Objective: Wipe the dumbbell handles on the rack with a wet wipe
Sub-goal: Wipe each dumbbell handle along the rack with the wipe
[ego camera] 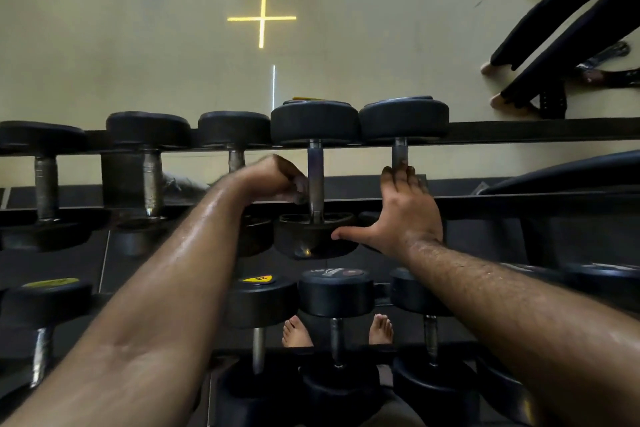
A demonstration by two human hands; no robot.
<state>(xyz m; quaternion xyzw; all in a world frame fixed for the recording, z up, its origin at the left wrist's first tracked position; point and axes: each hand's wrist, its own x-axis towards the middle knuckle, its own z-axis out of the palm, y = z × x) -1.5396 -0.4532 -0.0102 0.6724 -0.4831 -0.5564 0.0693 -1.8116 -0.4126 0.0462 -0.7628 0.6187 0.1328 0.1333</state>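
We look down on the upper tier of the rack (pixel 519 131), where five dumbbells lie side by side across its two rails, each with its long axis running away from us, one black head on the far rail and the other on the near one. Our left hand (pixel 277 180) reaches in from the lower left with the wrist bent to the right, its fingers curled against the left side of the fourth dumbbell handle (pixel 316 180); something dark is bunched in that fist, but we cannot tell whether it is the wipe. Our right hand (pixel 405 211) lies over the fifth dumbbell handle (pixel 400 152), palm down, fingers straight and together and pointing along the shaft toward the far head, the thumb spread out to the left above the near head of the fourth dumbbell. The right hand is unclenched, resting on the metal. Both forearms stretch forward over a lower tier of dumbbells (pixel 336 291), and our bare feet (pixel 297 331) show beneath it.
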